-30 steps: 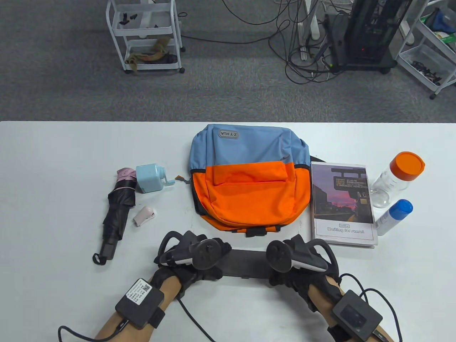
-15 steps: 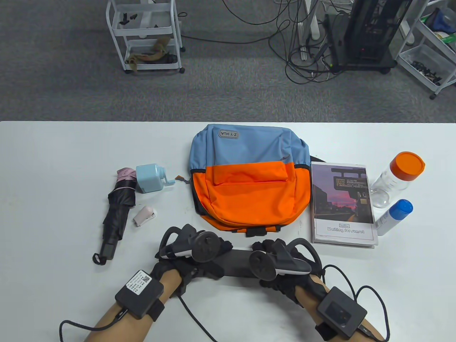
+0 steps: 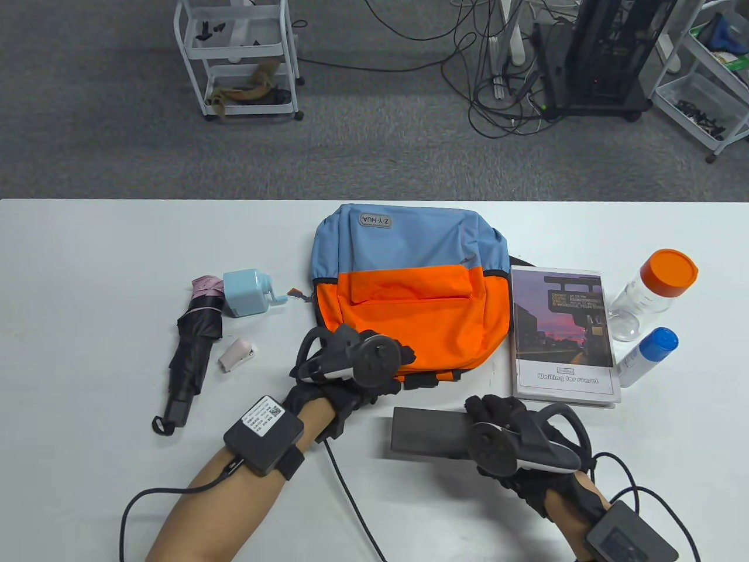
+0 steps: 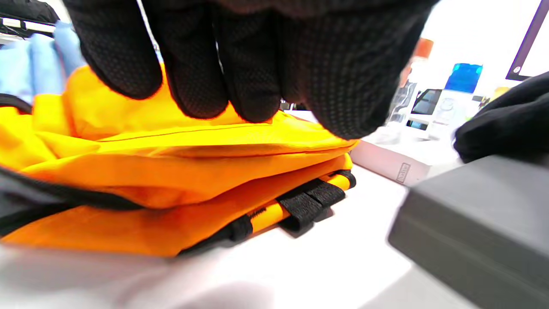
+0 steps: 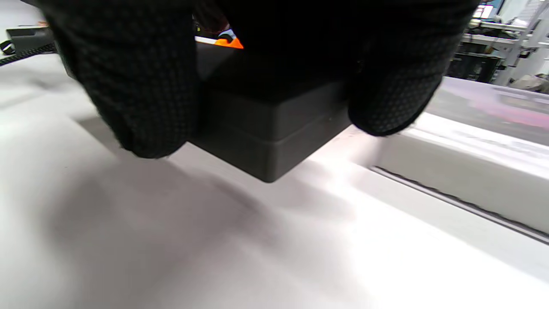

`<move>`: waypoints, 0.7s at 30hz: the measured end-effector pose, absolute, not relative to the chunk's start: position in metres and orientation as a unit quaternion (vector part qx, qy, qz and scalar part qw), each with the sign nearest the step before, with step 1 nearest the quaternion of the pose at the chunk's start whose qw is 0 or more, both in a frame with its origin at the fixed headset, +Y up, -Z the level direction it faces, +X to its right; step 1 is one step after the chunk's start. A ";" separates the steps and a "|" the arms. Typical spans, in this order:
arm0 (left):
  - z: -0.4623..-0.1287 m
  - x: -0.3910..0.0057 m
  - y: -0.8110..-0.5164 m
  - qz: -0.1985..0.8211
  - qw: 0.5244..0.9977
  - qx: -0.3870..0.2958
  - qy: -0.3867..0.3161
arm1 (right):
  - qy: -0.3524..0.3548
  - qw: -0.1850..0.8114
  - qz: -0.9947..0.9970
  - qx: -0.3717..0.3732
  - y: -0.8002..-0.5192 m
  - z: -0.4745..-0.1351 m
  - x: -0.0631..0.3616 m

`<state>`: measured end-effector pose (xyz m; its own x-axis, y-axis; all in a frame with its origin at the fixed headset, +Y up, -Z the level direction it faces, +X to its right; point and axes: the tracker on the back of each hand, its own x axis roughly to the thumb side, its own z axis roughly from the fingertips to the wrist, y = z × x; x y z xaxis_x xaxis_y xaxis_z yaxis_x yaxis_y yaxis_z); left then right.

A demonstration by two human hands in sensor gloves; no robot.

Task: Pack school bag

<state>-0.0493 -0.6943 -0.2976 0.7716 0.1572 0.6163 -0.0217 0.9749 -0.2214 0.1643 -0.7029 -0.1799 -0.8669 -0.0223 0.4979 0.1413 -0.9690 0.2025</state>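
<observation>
Your right hand (image 3: 515, 436) grips one end of the dark grey box (image 3: 430, 433), thumb on one side and fingers on the other, with the box lifted clear of the table (image 3: 88, 263) in the right wrist view. Your left hand (image 3: 357, 363) is off the box and sits at the 6 o'clock edge of the backpack (image 3: 409, 293); its fingers (image 4: 201, 77) curl over the orange fabric, but you cannot tell from the left wrist view whether they pinch it or only hover.

The box looks rigid, flat-sided and smooth, so it should not flex, though held by one end it may tip or slide in a glove; a grip nearer its middle would likely be steadier. The backpack is soft and slack: its fabric folds under your fingers, so expect the mouth to collapse unless you hold it open by the zipper edge or the black webbing loop (image 4: 311, 201).

The backpack lies flat at table centre, the box at 6 o'clock of it. At 3 o'clock lie a book (image 3: 562, 333), an orange-capped jar (image 3: 655, 287) and a blue-capped bottle (image 3: 646, 357); at 9 o'clock a folded umbrella (image 3: 193, 345), a blue sharpener (image 3: 251, 293) and a small pink item (image 3: 237, 354). The table is white and smooth. Beyond it, at 12 o'clock, grey carpet carries wire carts (image 3: 240, 58) and loose cables (image 3: 497, 88).
</observation>
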 end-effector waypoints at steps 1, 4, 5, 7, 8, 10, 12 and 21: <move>-0.302 -0.044 -0.697 0.044 0.936 -0.107 -0.333 | -0.118 0.041 -0.961 -0.248 -0.701 -0.179 0.169; -0.317 -0.024 -0.708 0.032 0.932 -0.147 -0.329 | -0.119 0.044 -0.964 -0.234 -0.698 -0.175 0.182; -0.321 -0.018 -0.713 0.018 0.931 -0.166 -0.324 | -0.118 0.041 -0.965 -0.231 -0.697 -0.173 0.186; -0.326 -0.010 -0.721 -0.001 0.928 -0.188 -0.321 | -0.118 0.039 -0.966 -0.227 -0.695 -0.171 0.192; -0.328 -0.006 -0.725 -0.007 0.929 -0.192 -0.317 | -0.120 0.038 -0.967 -0.223 -0.695 -0.170 0.194; -0.332 -0.001 -0.734 -0.021 0.929 -0.199 -0.311 | -0.120 0.037 -0.968 -0.218 -0.694 -0.169 0.199; -0.333 0.001 -0.737 -0.022 0.932 -0.194 -0.304 | -0.121 0.034 -0.969 -0.215 -0.694 -0.168 0.202; -0.339 -0.007 -0.704 0.022 0.938 -0.173 -0.300 | -0.114 0.032 -0.969 -0.217 -0.693 -0.168 0.202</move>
